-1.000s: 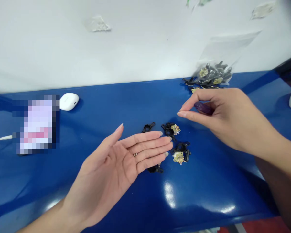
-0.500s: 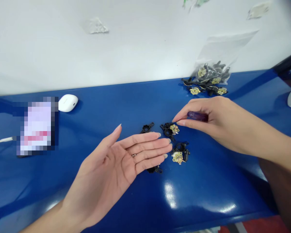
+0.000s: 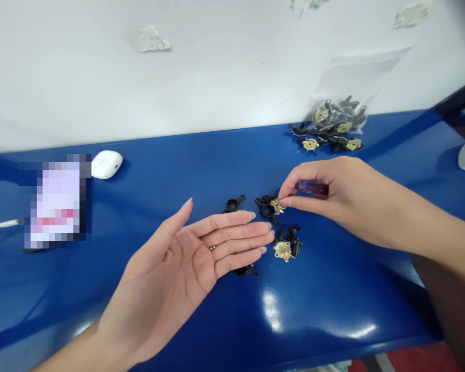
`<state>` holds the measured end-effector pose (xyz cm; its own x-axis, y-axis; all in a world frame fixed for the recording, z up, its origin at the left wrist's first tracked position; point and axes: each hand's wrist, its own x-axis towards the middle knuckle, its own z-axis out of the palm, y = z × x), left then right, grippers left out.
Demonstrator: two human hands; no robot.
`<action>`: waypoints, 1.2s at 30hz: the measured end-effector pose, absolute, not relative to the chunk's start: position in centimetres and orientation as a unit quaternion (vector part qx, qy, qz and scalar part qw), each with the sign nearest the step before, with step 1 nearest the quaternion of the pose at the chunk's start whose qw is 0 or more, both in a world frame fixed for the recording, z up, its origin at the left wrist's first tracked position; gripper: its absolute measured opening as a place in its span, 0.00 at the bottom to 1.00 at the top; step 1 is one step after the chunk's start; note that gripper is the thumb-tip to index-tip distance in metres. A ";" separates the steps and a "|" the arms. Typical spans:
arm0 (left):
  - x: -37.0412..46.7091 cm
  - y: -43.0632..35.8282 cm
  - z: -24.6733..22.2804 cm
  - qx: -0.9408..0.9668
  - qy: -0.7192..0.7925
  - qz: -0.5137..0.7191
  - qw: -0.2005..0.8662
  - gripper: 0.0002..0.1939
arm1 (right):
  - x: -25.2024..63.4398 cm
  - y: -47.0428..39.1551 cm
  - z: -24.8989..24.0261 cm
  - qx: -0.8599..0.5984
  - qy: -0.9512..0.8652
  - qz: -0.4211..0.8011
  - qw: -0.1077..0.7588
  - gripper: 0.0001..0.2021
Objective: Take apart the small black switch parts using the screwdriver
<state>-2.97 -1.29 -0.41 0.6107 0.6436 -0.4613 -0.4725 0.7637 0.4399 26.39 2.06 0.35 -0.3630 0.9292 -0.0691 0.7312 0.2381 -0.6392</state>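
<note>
My left hand (image 3: 182,263) is held palm up, its fingers stretched out flat. A few tiny metal pieces (image 3: 213,248), too small to name, lie on its fingers. My right hand (image 3: 333,199) is closed around a translucent purple screwdriver (image 3: 312,187); only part of the handle shows. The thumb and index finger of that hand meet at a brass-coloured plate (image 3: 277,206) beside a black plastic housing (image 3: 268,210). Whether they grip something small there I cannot tell. Below lies another brass plate (image 3: 282,250) with a black housing (image 3: 288,234). Further black parts (image 3: 233,204) are partly hidden behind my left fingers.
At the back right, a clear plastic bag (image 3: 341,113) of black and brass parts leans on the white wall (image 3: 217,67), with loose parts (image 3: 310,144) before it. A pixelated phone-like object (image 3: 56,204) and a white case (image 3: 107,164) lie left on the blue table (image 3: 186,165).
My right fingertips have moved slightly down onto the brass plate's edge. My left hand stays flat with the tiny pieces on it. The whole view has shifted a little.
</note>
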 end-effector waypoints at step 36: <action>-3.2 -1.2 -0.6 0.144 0.305 0.312 0.888 0.36 | 25.3 1.9 0.6 -0.586 -0.715 0.342 0.169 0.13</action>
